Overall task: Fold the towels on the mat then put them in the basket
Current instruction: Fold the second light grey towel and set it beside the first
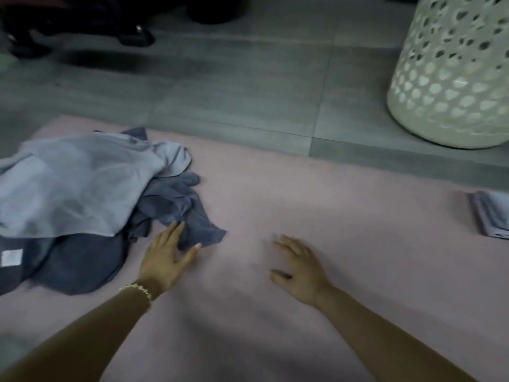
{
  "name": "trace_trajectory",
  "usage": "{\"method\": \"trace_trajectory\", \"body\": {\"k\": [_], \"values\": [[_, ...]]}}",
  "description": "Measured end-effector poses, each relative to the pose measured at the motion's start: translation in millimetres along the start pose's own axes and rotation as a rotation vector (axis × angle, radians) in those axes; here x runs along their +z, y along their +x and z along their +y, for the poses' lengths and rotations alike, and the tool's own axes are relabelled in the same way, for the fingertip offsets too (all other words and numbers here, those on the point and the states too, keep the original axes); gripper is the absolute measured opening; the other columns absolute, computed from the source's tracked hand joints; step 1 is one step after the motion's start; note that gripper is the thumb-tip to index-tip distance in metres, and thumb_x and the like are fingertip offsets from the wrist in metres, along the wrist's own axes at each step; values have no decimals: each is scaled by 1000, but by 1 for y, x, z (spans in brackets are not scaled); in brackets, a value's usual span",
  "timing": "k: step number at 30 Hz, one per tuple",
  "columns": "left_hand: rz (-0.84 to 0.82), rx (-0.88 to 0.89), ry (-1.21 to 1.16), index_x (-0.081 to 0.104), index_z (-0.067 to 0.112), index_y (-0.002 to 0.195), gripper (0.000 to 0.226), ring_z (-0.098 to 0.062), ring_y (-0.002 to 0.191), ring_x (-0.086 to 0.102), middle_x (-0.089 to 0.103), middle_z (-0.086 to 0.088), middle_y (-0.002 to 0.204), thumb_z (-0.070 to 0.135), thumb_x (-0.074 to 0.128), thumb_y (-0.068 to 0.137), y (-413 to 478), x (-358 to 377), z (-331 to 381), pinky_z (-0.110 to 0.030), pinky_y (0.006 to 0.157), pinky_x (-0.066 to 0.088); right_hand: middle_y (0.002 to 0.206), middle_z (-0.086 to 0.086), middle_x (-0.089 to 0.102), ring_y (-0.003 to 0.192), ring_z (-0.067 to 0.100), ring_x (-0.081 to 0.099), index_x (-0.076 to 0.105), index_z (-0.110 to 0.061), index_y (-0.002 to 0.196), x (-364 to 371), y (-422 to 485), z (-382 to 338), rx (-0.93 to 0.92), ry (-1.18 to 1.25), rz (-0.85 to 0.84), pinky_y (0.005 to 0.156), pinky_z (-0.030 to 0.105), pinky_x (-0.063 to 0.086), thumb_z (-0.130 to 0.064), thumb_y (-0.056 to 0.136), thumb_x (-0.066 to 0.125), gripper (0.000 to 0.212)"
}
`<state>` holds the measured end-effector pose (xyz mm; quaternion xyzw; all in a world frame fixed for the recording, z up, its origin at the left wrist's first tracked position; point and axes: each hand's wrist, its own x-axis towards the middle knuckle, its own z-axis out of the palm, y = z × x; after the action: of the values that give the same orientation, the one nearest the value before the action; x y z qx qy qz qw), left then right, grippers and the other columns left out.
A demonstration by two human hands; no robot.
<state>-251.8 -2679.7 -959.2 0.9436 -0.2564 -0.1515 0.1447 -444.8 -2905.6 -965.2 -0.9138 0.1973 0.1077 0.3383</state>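
Observation:
A heap of unfolded towels lies on the left of the pink mat (316, 205): a light blue towel (74, 183) on top, dark blue-grey towels (176, 205) under and beside it. My left hand (165, 257) reaches to a corner of a dark towel, fingers and thumb spread at its edge, touching it. My right hand (300, 267) hovers open over bare mat, holding nothing. A folded grey-blue towel (491, 217) lies at the mat's right edge. The white perforated basket (451, 78) stands on the floor beyond the mat at the upper right.
Grey floor tiles (234, 86) stretch beyond the mat's far edge. Dark objects, perhaps shoes or furniture feet (82, 20), sit at the top left. The frame is blurred by motion.

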Motion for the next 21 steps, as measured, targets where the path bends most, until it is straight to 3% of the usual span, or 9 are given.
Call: {"method": "trace_trajectory", "body": {"k": [3,5,8,10,12,14,17,19,21], "values": [[10,-23,16,21,20,150,98,-20,144,19,16,2,158,76,27,70,-4,-5,-13,-35,116,16,159,-10,-3,146,10,-5,8,-27,151,23,9,-16,-30,-66,-70,115,24,-6,-47,94,45,71],[100,48,78,23,17,150,93,-24,143,23,20,-2,157,72,26,75,4,-17,-19,-38,116,17,158,-11,-10,145,10,-12,2,-31,151,35,13,-17,-24,-116,-107,116,29,-9,-54,94,39,71],[195,103,170,33,14,146,88,-33,138,31,31,-8,153,69,25,79,25,-39,-38,-44,114,22,151,-18,-28,140,8,-28,-9,-40,147,48,13,-15,4,-170,-155,114,33,-17,-78,75,14,84],[193,21,114,34,16,146,82,-32,140,26,29,-8,153,71,32,85,34,-52,-53,-41,116,18,141,-23,-37,136,6,-34,-18,-45,142,51,14,-16,25,-168,-149,113,34,-20,-81,62,0,89],[196,-48,82,32,21,147,69,-31,143,18,21,-7,157,57,46,89,36,-57,-68,-39,118,13,137,-24,-42,132,6,-38,-25,-50,134,53,17,-16,44,-194,-153,113,36,-21,-83,59,-2,86],[318,-54,80,33,25,146,63,-35,142,15,14,-11,157,44,56,90,32,-59,-74,-42,117,13,135,-24,-44,130,6,-41,-29,-53,129,55,17,-17,57,-212,-162,112,36,-21,-85,59,0,83],[496,-243,-227,30,19,146,72,-38,137,21,14,-19,152,35,66,86,22,-56,-70,-42,114,22,135,-25,-44,131,6,-41,-31,-54,127,57,17,-16,65,-223,-156,111,36,-22,-87,57,1,84],[496,-389,-563,23,11,145,76,-34,129,37,32,-19,144,29,68,85,22,-50,-71,-34,109,31,135,-24,-45,131,7,-40,-33,-54,126,59,18,-15,68,-253,-157,112,36,-21,-88,55,-1,85],[506,-441,-771,28,7,139,69,-28,111,55,56,-16,121,26,68,85,25,-50,-73,-34,99,43,136,-23,-45,132,8,-40,-34,-53,127,60,19,-15,78,-251,-161,112,37,-20,-89,54,-3,87]]}}
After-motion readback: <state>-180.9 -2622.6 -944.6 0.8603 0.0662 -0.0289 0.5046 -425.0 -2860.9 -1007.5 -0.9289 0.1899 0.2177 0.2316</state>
